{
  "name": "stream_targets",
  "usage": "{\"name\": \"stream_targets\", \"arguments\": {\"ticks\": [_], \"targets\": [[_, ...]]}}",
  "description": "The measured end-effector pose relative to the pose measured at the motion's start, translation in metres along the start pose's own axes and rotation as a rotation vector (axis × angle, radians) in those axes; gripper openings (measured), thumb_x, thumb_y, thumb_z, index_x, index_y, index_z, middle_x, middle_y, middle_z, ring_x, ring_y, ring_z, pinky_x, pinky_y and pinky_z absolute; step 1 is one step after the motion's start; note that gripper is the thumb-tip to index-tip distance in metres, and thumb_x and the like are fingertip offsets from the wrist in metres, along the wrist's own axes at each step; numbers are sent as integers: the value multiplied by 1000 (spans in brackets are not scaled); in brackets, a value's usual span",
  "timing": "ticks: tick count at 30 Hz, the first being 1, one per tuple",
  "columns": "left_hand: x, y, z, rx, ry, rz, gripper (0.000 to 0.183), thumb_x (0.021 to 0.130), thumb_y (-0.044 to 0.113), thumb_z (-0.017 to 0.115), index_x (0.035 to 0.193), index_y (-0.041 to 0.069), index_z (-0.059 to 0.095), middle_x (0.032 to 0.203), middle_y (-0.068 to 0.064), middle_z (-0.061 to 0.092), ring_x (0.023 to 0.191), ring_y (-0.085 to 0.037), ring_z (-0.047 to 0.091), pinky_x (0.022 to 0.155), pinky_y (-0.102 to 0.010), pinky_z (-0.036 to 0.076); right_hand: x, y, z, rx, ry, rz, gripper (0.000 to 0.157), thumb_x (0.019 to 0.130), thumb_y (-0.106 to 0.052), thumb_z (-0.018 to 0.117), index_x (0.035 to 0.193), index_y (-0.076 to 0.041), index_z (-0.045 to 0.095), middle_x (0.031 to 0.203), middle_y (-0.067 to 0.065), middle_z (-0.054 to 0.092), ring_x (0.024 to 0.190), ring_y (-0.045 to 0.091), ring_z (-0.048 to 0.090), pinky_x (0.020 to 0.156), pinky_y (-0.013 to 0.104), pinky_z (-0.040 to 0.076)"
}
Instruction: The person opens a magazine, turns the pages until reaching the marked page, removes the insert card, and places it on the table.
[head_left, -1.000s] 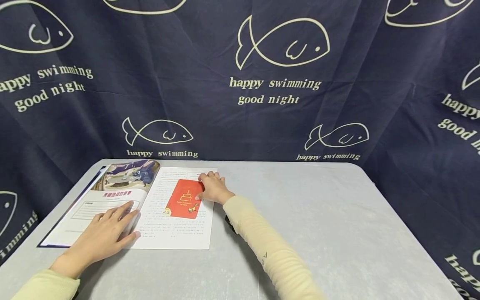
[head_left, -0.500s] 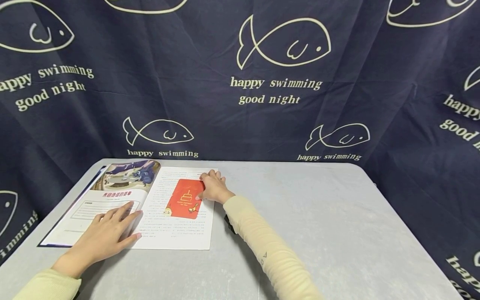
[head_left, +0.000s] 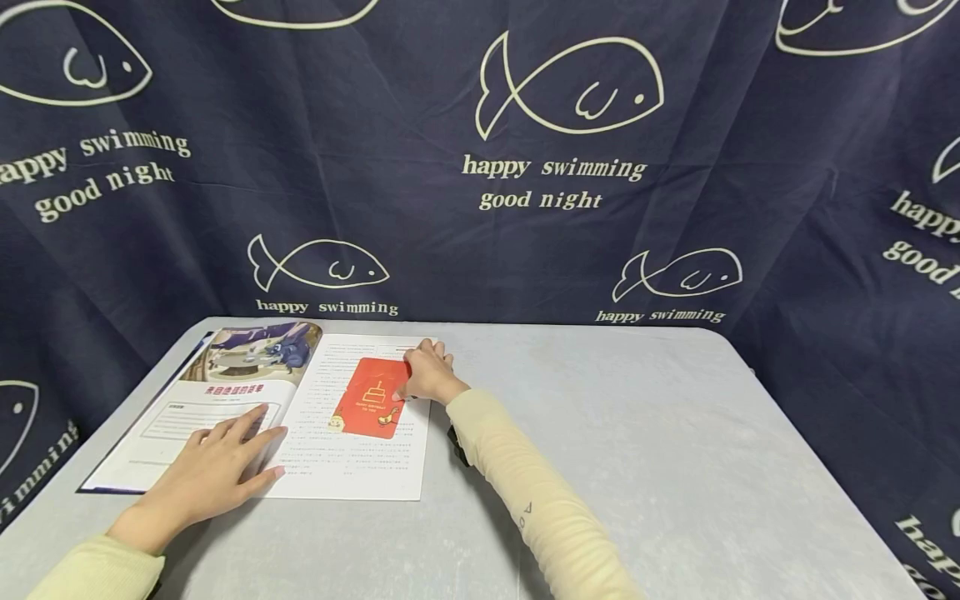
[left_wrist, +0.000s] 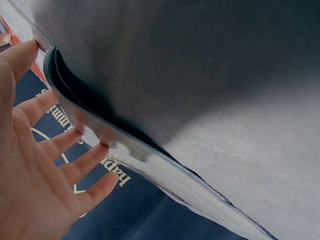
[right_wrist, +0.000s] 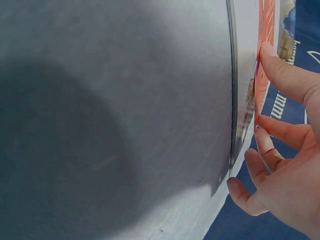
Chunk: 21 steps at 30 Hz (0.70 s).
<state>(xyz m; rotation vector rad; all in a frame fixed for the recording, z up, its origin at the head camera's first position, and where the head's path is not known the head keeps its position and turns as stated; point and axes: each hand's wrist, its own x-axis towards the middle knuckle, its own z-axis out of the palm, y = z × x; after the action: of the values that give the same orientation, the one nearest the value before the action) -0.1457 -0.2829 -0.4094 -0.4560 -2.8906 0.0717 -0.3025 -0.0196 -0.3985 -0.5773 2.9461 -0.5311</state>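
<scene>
An open book lies at the left of the table, with a picture and a title on its left page and small print on its right. A red birthday card with a yellow cake outline lies on the right page. My right hand holds this card at its right edge, thumb on its face and fingertips at its far end, as the right wrist view shows. My left hand rests spread over the left page near the fold. In the left wrist view its fingers lie straight along the book's raised page edges.
The grey table extends right of the book and in front of it. A dark blue curtain printed with white fish and words hangs behind and at both sides.
</scene>
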Motion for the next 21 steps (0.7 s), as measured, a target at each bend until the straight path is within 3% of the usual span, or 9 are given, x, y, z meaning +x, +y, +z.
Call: {"name": "stream_targets", "arguments": {"ticks": [21], "targets": [[0,-2,1,-25,-37,-35,57,78,54,61,123,19,56,136,-16,42,112,-43,48,81,-62,37,-1,1,2,87,18,-23,68,63,-31,83,121,-13,52,113,7,52,101,23,48,88,40,32]]}}
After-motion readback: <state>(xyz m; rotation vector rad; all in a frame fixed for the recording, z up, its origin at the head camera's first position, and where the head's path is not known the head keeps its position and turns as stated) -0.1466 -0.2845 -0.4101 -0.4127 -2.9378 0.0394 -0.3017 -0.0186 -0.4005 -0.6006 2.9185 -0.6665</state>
